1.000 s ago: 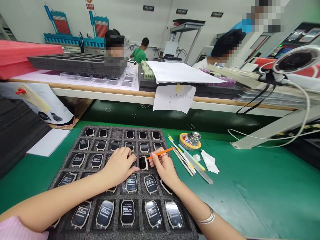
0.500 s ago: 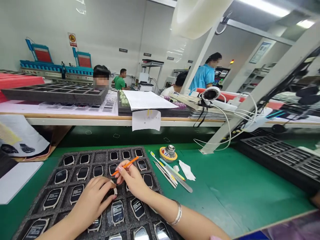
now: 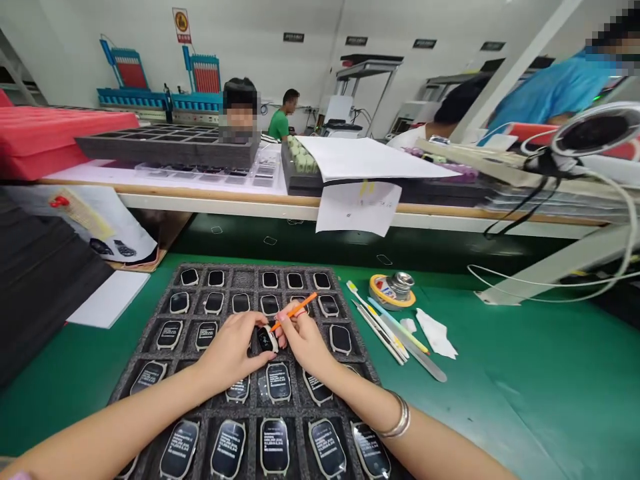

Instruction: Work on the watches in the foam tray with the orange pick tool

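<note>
Head view showed the left hand (image 3: 231,353) grasping a watch body (image 3: 265,339) above the foam tray (image 3: 345,293); right hand (image 3: 303,340) pinched an orange stick (image 3: 294,311) beside it. Other pockets held watches, few empty.

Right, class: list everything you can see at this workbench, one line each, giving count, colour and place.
foam tray: one, dark grey, on the green mat.
watch bodies: dozens, black screens, in the tray pockets.
held watch: one, black, between both hands.
orange stick: one, in the right hand.
hand tools: several, right of the tray.
tape roll: one, yellow, behind the tools.
left hand: on the held watch.
right hand: gripping the stick.
</note>
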A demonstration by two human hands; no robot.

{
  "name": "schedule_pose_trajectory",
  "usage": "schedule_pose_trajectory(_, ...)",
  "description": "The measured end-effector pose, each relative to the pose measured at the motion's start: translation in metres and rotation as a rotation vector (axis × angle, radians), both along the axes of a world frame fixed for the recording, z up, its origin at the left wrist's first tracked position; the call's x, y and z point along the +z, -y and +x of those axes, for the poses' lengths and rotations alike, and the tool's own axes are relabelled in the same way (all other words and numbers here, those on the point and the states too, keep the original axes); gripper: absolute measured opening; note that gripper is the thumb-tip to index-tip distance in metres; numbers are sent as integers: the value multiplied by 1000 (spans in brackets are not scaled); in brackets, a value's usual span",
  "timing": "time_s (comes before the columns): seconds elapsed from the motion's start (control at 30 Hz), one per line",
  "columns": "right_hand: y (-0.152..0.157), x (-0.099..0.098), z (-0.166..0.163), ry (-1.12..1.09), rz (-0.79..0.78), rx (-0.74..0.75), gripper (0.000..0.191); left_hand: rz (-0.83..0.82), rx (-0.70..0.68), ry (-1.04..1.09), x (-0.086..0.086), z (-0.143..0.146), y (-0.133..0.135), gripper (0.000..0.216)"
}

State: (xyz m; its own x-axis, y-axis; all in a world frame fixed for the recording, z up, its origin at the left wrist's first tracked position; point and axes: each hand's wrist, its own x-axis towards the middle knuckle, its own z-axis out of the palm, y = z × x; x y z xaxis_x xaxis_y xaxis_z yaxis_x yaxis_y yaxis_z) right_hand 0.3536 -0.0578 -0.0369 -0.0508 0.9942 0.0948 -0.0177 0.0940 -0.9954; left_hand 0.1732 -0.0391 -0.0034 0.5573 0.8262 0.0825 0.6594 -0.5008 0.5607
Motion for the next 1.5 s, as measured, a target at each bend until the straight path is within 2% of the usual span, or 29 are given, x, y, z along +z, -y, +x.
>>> schedule_pose_trajectory(0.23,1,1,1,69,42,-12,32,12,-27,-3,-1,0,0,43)
schedule_pose_trajectory(0.37,2,5,1,96,48,-8,28,103,-62,-33,4,-1,0,47)
schedule_pose_trajectory(0.43,3,6,1,103,47,-17,29,149,-29,-110,10,-3,-1,43)
schedule_pose_trajectory(0.53,4,4,1,118,49,-23,31,216,25,-336,17,-10,-3,42)
schedule_pose_trajectory(0.63,2,4,0,77,27,-31,36,270,-29,-442,19,-22,-3,38)
schedule_pose_trajectory(0.77,-3,17,-5,27,55,-23,39,286,-51,-378,16,-43,2,33)
schedule_pose_trajectory(0.93,-13,36,-27,-1,76,90,39,349,-28,-207,4,-59,10,25)
schedule_pose_trajectory(1.03,-19,30,-43,-80,49,102,42,410,-83,-155,-1,-61,10,22)
schedule_pose_trajectory(1.17,-22,10,-52,-136,2,84,45,435,-113,-119,-2,-61,7,19)
schedule_pose_trajectory(1.27,-19,4,-51,-93,-12,95,44,324,-67,-83,-2,-61,7,23)
schedule_pose_trajectory(1.37,-17,5,-50,-47,-4,116,41,209,8,-66,-3,-62,8,35)
schedule_pose_trajectory(1.5,-16,8,-50,-3,17,129,37,160,27,-55,-5,-62,7,38)
